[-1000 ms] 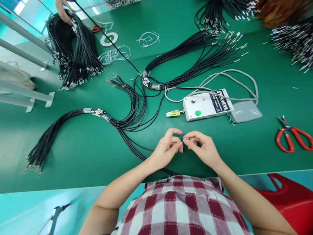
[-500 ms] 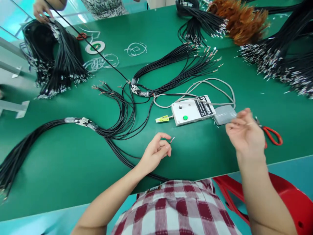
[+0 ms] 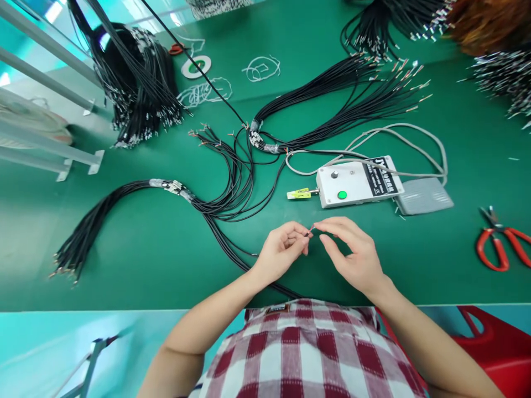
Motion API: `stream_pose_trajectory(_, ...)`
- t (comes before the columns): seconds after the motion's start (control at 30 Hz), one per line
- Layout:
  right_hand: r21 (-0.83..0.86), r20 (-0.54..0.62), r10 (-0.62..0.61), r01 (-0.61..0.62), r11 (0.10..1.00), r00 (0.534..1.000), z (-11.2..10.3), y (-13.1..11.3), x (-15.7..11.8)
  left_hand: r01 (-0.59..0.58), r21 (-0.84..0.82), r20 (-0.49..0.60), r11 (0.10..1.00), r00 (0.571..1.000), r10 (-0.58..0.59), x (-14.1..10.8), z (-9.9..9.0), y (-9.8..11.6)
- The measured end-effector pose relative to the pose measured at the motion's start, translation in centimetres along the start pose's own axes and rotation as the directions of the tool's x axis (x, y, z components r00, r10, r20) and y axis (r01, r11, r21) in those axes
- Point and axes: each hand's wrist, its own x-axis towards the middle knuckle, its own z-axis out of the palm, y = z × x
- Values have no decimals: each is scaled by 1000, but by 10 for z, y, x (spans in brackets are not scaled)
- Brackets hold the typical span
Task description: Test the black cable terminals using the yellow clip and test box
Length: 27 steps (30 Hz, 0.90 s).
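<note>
My left hand [image 3: 286, 247] is closed on the end of a black cable [image 3: 307, 234], with thin coloured wires sticking out at its tip. Close by on the right, my right hand [image 3: 352, 251] has thumb and forefinger apart, the fingertips by the wire ends. A tied bundle of black cables [image 3: 172, 187] runs along the left and passes under my left forearm. Just beyond my hands lies a white box [image 3: 352, 182] with a green button, a knob and a yellow-green tip. Beside it sits a grey pedal [image 3: 425, 196].
Red-handled pliers [image 3: 495, 237] lie at the right. A second cable bundle [image 3: 307, 105] curves behind the box. Hanging cables [image 3: 145, 83], a white tape roll [image 3: 196, 67] and loose white string [image 3: 261, 69] are at the back left. A red chair [image 3: 489, 342] stands below the table edge.
My right hand has come left from beside the pedal to the wire end at my left hand. The view has shifted, and the co-worker's hand at the upper left is out of sight.
</note>
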Motion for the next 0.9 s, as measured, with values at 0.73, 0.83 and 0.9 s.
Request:
stream_pose_trajectory(0.73, 521, 154, 463, -470, 713, 873, 25, 5, 4, -61, -28, -20, 998, 998, 61, -3, 0, -6)
stream_pose_trajectory(0.83, 587, 233, 516, -542, 601, 824, 26, 6, 4, -105, -35, -46, 994, 994, 104, -3, 2, -9)
stream_pose_trajectory(0.9, 570, 233, 526, -553, 607, 818, 25, 6, 4, -115, -32, -35, 993, 993, 114, 0, 5, -10)
